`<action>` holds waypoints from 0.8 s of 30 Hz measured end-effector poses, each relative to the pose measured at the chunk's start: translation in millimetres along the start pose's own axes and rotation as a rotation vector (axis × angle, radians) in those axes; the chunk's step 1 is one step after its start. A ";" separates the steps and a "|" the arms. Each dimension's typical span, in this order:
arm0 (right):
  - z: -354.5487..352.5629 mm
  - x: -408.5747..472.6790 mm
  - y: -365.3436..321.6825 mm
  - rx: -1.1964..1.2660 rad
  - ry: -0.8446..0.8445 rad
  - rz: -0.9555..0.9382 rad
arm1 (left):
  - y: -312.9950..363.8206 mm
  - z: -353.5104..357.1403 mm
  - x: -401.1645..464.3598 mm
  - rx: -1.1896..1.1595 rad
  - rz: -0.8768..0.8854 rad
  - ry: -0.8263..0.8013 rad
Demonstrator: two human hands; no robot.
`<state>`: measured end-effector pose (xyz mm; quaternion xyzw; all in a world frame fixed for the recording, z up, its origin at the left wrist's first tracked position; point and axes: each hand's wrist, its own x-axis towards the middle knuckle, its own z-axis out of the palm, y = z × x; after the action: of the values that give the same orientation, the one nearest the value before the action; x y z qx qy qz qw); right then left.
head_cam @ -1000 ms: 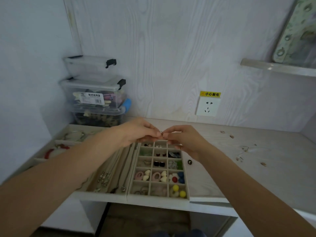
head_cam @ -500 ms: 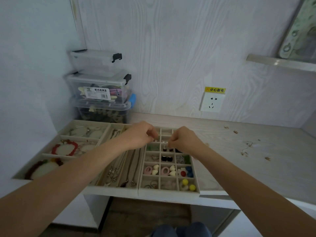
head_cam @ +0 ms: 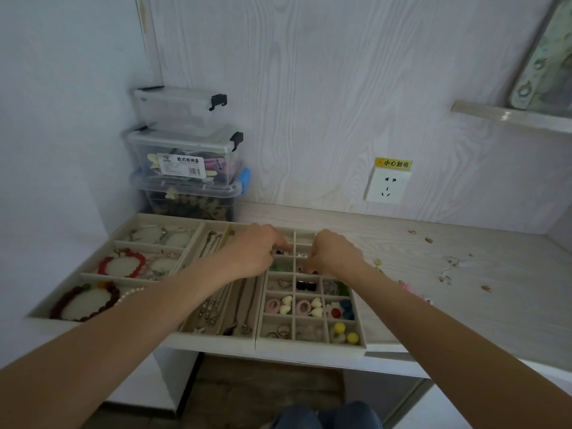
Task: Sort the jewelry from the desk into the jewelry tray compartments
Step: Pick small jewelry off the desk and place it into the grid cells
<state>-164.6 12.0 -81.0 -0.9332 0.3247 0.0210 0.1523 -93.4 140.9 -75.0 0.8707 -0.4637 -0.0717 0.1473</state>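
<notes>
Over the jewelry tray (head_cam: 309, 346), 2 hands curl.

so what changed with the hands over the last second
Both hands came down from fingertips meeting above the small-compartment tray and parted: the left hand and right hand now reach, fingers curled, into its far compartments. What they hold is hidden. The bracelets and loose pieces on the desk stayed put.
</notes>
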 end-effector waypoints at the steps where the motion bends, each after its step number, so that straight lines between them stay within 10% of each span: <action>1: 0.5 0.7 -0.1 0.009 -0.001 0.000 | 0.6 0.2 -0.3 0.001 0.002 -0.001; 24: -11.9 -13.2 33.1 0.066 -0.081 -0.410 | 2.6 3.5 0.3 0.164 0.072 -0.015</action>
<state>-196.0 -8.3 -76.9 -0.9727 0.1221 0.0163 0.1966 -96.2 138.7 -77.5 0.8620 -0.5003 -0.0344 0.0745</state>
